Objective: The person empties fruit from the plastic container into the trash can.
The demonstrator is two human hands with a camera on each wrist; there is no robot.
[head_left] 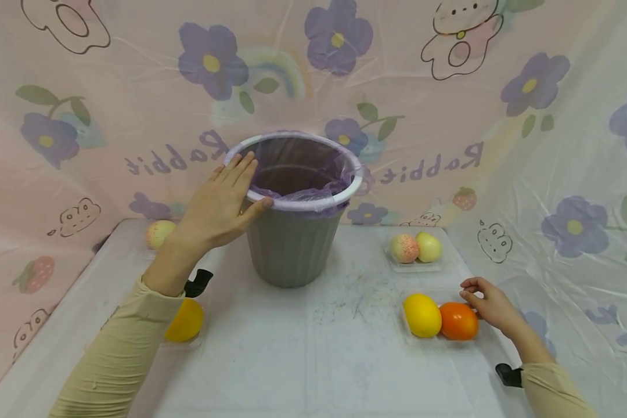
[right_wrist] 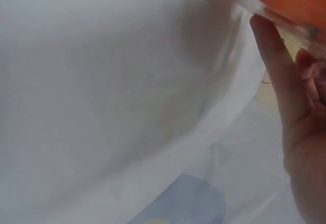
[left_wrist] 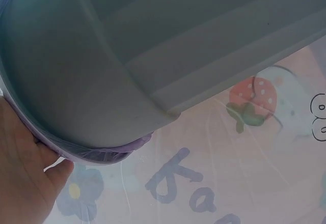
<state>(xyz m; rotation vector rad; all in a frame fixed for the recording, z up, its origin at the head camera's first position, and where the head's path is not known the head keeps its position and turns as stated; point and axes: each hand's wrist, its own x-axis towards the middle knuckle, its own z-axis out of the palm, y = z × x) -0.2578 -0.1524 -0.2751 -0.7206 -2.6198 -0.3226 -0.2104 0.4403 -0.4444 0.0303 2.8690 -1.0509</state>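
Observation:
A grey trash bin with a white rim and a purple liner bag stands upright on the table. My left hand rests on the left of its rim, fingers straight and thumb along the front edge. In the left wrist view the bin's ribbed wall fills much of the picture. Beside a clear plastic tray at the right, my right hand has loosely bent fingers close to an orange fruit. A yellow fruit shares that tray. The right wrist view shows the thumb at the tray's edge.
Another clear tray at the back right holds a speckled pinkish fruit and a pale green fruit. Left of the bin are a speckled fruit and a yellow fruit, partly behind my left arm. A patterned curtain surrounds the table.

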